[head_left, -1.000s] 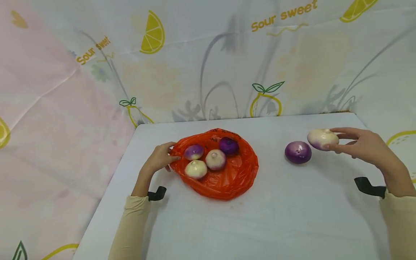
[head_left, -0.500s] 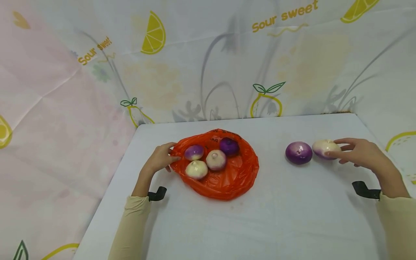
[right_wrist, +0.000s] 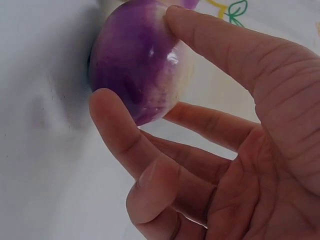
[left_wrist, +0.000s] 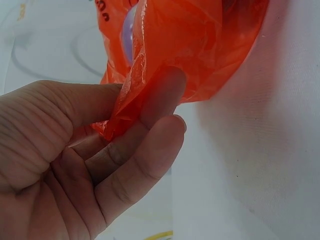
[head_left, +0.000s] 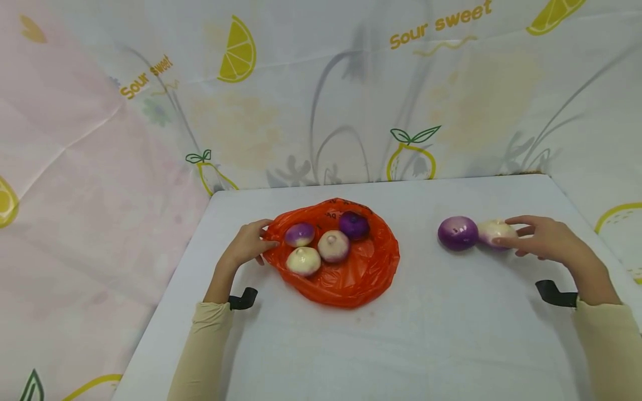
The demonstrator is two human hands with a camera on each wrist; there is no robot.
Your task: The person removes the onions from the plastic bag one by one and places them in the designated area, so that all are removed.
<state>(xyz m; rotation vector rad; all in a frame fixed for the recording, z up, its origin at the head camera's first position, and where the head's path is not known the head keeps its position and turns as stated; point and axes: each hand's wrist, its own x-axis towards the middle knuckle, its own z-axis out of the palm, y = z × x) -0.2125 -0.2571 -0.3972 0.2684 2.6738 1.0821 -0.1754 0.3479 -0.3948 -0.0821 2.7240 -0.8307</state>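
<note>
On the right of the table, my right hand (head_left: 549, 239) holds a glossy white-and-purple onion (head_left: 495, 231) between thumb and fingers. Its purple underside (right_wrist: 132, 65) fills the top of the right wrist view. Beside it, seemingly touching, sits a purple onion (head_left: 457, 233). My left hand (head_left: 247, 243) pinches the left rim of a red plastic bag (head_left: 351, 289), with thin film between thumb and fingers in the left wrist view. Inside the spread bag lie a purple-white onion (head_left: 299, 234), a white one (head_left: 303, 261), a pale one (head_left: 333, 246) and a dark purple one (head_left: 354, 225).
A white table (head_left: 401, 345) carries everything. Behind it hangs a printed cloth (head_left: 321, 100) with lemon drawings, which continues along the left side. Black wrist mounts (head_left: 243, 299) sit at both cuffs.
My right hand has lowered the white-and-purple onion and moved it left against the purple onion, which has shifted slightly left in the last half second. The left hand and bag stay put.
</note>
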